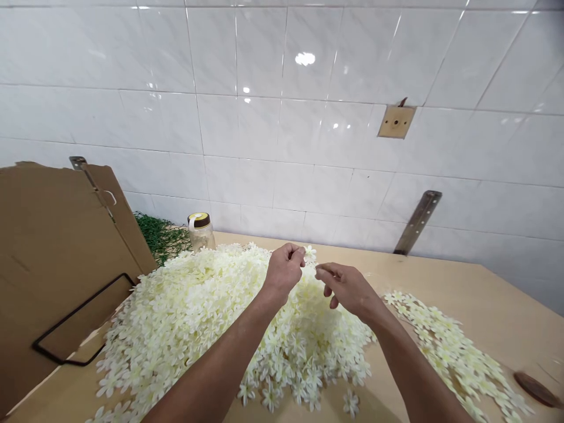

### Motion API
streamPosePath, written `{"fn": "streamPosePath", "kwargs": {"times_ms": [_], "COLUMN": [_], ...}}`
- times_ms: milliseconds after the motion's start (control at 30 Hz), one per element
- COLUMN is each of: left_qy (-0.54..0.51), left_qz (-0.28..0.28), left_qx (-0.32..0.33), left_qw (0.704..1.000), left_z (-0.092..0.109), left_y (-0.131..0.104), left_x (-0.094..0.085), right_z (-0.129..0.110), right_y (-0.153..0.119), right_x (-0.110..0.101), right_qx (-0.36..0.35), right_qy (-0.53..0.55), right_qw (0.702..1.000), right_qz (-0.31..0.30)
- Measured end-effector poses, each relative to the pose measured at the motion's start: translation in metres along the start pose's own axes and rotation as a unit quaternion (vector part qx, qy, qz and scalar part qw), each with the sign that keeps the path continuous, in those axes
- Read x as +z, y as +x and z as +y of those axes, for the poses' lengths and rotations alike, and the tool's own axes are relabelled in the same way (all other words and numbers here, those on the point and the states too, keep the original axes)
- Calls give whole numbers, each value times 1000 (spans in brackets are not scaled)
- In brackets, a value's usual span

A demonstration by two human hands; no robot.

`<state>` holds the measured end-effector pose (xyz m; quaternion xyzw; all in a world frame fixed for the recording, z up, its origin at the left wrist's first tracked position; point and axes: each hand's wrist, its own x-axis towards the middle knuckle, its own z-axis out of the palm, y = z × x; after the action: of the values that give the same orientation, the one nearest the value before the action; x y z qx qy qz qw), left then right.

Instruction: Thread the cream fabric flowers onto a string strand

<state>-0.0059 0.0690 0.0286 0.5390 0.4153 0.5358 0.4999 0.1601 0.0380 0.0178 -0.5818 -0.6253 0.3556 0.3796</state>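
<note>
My left hand (284, 270) is raised over a big heap of small cream-white artificial flowers (194, 317) and pinches one small flower (310, 254) between thumb and fingertips. My right hand (348, 288) hovers just right of it, fingers curled, thumb and forefinger nearly touching beside that flower; whether it holds anything is unclear. Both forearms reach in from the bottom of the view.
A thinner strip of the same flowers (449, 346) lies on the wooden table (484, 299) at right. A cardboard sheet (53, 252) with a black wire frame (79, 320) leans at left. Behind the heap stand a clear jar (201, 230) and green artificial grass (161, 235). The tiled wall is close.
</note>
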Motion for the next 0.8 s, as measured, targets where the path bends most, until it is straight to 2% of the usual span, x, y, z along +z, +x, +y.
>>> {"fn": "streamPosePath", "kwargs": {"times_ms": [67,133,233,567,700,800], "left_qy": [-10,-6,26,156,172,146], "left_qz": [-33,-53,-52,-19,5,5], "left_qx": [-18,-25,-13,59,80,78], "left_qw": [999,998,998,986,982,986], "left_z": [0,0,-2,-9,-7,-7], "left_y": [-1,-3,-5,-7,-8,-7], "left_x": [1,3,6,8,8,7], "right_z": [2,2,1,0,-2,-2], "right_y": [2,3,4,3,3,2], "right_x": [-2,-3,-4,-4,-4,-3], "right_qx": [-2,-2,1,7,16,20], "right_qy": [72,161,227,252,252,258], "right_qw": [997,987,974,967,967,966], "right_qz": [18,9,-16,-40,-25,-15]}}
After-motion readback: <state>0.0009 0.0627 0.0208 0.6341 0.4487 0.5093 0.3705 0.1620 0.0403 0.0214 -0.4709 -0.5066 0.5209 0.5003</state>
